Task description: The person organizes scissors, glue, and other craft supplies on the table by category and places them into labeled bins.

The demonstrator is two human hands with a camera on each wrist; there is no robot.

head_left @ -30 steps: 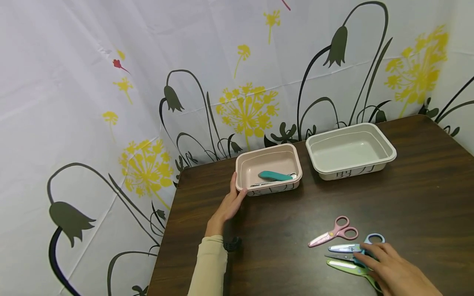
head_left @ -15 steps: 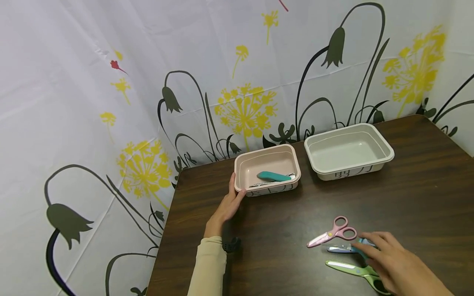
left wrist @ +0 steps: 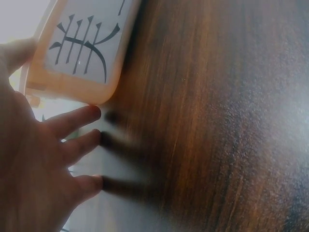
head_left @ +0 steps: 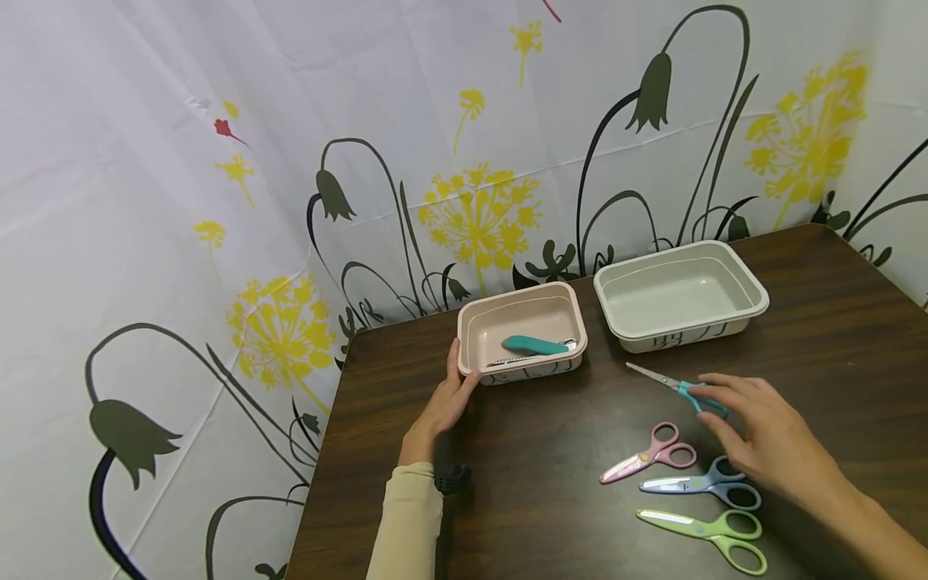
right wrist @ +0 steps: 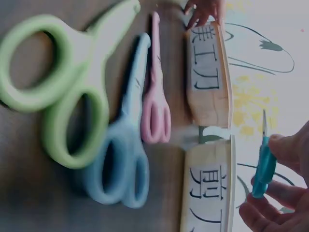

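Note:
In the head view my right hand [head_left: 761, 431] pinches teal-handled scissors [head_left: 680, 387] by the handles, above the table, blades pointing left. The right wrist view shows the same scissors [right wrist: 264, 166] between thumb and fingers. My left hand [head_left: 442, 403] touches the near left corner of the pinkish box [head_left: 522, 308], its fingers spread and fairly straight; the left wrist view shows fingertips by the box's labelled wall [left wrist: 82, 46]. A teal-handled tool [head_left: 535, 346] and a slim cutter lie in that box. Pink scissors [head_left: 644, 461], blue scissors [head_left: 698, 485] and green scissors [head_left: 706, 528] lie on the table.
A larger off-white box [head_left: 677, 326] stands right of the pinkish one, beyond my right hand. Both have paper labels with black characters on the front. Behind the dark wooden table [head_left: 536, 483] hangs a white cloth [head_left: 406, 80] printed with flowers.
My right hand took the teal-handled scissors from between the blue and green ones and carried them up and away, towards the off-white box. The left hand stays at the pinkish box.

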